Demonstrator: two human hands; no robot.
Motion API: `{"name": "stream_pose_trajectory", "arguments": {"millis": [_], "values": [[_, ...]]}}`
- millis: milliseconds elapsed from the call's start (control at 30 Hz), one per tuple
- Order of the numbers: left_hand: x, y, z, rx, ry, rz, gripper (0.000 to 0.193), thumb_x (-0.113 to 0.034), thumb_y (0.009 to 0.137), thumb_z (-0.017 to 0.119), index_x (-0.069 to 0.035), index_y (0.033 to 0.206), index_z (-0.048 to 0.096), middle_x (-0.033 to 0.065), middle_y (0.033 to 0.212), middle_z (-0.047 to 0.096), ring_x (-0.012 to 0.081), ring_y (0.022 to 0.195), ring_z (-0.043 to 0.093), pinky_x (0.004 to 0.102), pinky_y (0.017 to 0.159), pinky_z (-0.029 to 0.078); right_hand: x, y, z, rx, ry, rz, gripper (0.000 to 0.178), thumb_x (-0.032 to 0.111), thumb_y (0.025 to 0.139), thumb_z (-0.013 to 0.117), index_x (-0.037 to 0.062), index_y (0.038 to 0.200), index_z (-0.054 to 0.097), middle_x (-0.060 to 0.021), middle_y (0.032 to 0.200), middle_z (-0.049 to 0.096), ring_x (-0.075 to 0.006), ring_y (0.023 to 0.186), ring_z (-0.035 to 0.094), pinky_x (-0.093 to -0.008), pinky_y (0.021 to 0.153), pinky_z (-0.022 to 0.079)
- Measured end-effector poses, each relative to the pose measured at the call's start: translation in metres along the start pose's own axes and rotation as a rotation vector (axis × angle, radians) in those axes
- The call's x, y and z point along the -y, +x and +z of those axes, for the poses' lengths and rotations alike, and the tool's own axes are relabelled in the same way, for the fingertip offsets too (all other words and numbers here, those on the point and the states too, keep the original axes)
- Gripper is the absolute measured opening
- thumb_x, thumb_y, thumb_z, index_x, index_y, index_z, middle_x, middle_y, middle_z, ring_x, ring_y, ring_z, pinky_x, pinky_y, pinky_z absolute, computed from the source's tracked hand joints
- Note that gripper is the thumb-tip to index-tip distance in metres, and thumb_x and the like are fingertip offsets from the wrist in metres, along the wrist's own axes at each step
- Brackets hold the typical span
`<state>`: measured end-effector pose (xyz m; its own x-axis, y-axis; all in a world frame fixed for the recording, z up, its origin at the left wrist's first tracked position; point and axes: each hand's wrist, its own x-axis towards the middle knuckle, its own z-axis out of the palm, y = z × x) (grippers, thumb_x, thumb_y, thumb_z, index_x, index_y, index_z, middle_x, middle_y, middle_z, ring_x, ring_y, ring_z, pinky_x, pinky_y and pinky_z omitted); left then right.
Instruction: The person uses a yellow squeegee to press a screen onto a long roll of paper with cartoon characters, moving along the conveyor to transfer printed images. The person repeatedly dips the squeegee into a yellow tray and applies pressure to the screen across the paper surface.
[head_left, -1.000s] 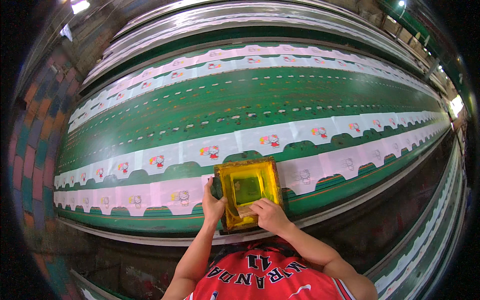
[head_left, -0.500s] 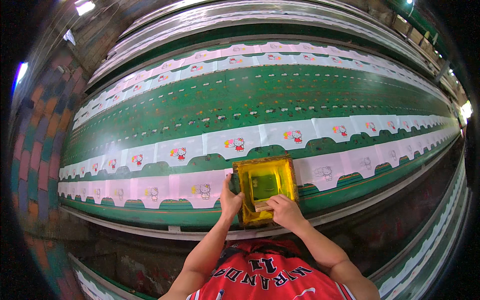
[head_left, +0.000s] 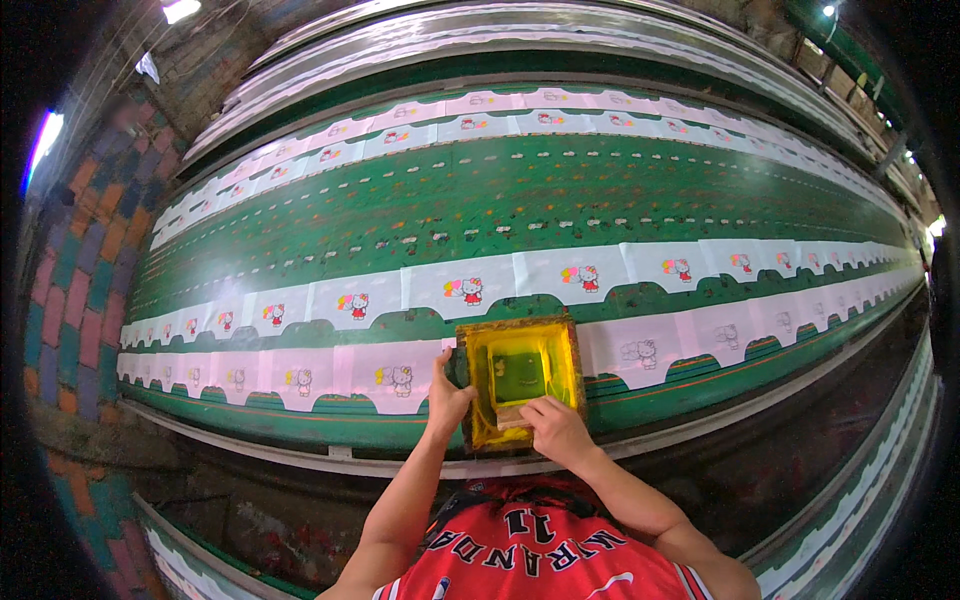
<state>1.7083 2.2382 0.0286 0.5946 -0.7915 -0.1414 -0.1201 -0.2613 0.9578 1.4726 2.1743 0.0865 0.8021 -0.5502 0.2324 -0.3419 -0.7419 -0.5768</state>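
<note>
A screen printing frame (head_left: 466, 420) with yellow-coated mesh and a green see-through window lies on the near strip of pale pink cloth pieces (head_left: 325, 375). Along its left side is my left hand (head_left: 450, 395), thumb against the frame's edge and fingers reaching forward. My right hand (head_left: 560, 430) is closed around a small wooden squeegee (head_left: 512, 416), which stands inside the frame at the near edge of the window. Its blade is hidden. Pieces left of the frame carry a cartoon cat with yellow balloons; those on the right (head_left: 640, 352) show grey outlines only.
The long green table (head_left: 400, 220) runs far to both sides. Behind the pink row lies a row of pale cloth pieces (head_left: 460, 285) with coloured prints. More rows line the far edge, and a pale rail (head_left: 340, 455) follows the near edge. Patterned bricks (head_left: 100, 230) are at left.
The whole view has shifted slightly, so the frame and both hands appear a little farther left. Both hands keep their holds, and the squeegee stays near the window's near edge.
</note>
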Motion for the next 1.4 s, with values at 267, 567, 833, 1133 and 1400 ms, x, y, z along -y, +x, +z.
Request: {"name": "stream_pose_trajectory", "arguments": {"millis": [267,567,833,1133,1400], "values": [[-0.015,-0.004,-0.004,0.012,0.026,-0.029,0.088,0.007,0.074,0.072,-0.005,0.153,0.035,0.025,0.143,0.054,0.0291,0.114,0.062,0.0362,0.094,0.051,0.009,-0.021,-0.003,0.03,-0.003,-0.049,0.03,0.001,0.078,0.06,0.0014,0.107,0.066,-0.0133,0.103,0.066,-0.0336,0.101,0.064,-0.0418,0.088,0.055],[-0.006,-0.004,-0.004,-0.004,0.05,-0.005,0.09,0.005,0.073,0.073,-0.004,0.153,0.034,0.0231,0.134,0.059,0.0284,0.112,0.064,0.0371,0.094,0.051,-0.039,0.1,-0.002,-0.007,0.008,0.056,0.017,0.0,0.08,0.059,0.0033,0.095,0.067,-0.0137,0.096,0.067,-0.0363,0.096,0.063,-0.0469,0.084,0.053],[-0.01,-0.006,-0.003,0.028,-0.073,-0.117,0.089,0.004,0.073,0.072,-0.006,0.154,0.034,0.0229,0.133,0.062,0.0295,0.114,0.065,0.0368,0.096,0.05,-0.033,0.053,0.017,-0.075,-0.068,0.004,0.029,-0.001,0.076,0.061,0.0028,0.104,0.068,-0.016,0.102,0.067,-0.0369,0.101,0.063,-0.0456,0.09,0.053],[-0.032,-0.011,0.018,-0.034,-0.021,0.015,0.083,0.007,0.075,0.07,-0.002,0.151,0.038,0.0207,0.135,0.061,0.0285,0.122,0.061,0.0366,0.103,0.048,-0.012,-0.004,-0.019,-0.073,-0.032,-0.08,0.031,-0.003,0.075,0.06,0.001,0.105,0.067,-0.0118,0.103,0.066,-0.0314,0.1,0.064,-0.0398,0.089,0.054],[-0.071,-0.027,0.164,-0.019,-0.033,0.099,0.083,0.005,0.075,0.07,0.001,0.151,0.037,0.0236,0.142,0.055,0.0306,0.128,0.058,0.0365,0.107,0.045,-0.099,-0.052,-0.119,-0.081,-0.108,0.001,0.029,-0.002,0.075,0.061,0.0021,0.104,0.067,-0.0123,0.103,0.067,-0.0324,0.099,0.064,-0.0409,0.088,0.054]]}}
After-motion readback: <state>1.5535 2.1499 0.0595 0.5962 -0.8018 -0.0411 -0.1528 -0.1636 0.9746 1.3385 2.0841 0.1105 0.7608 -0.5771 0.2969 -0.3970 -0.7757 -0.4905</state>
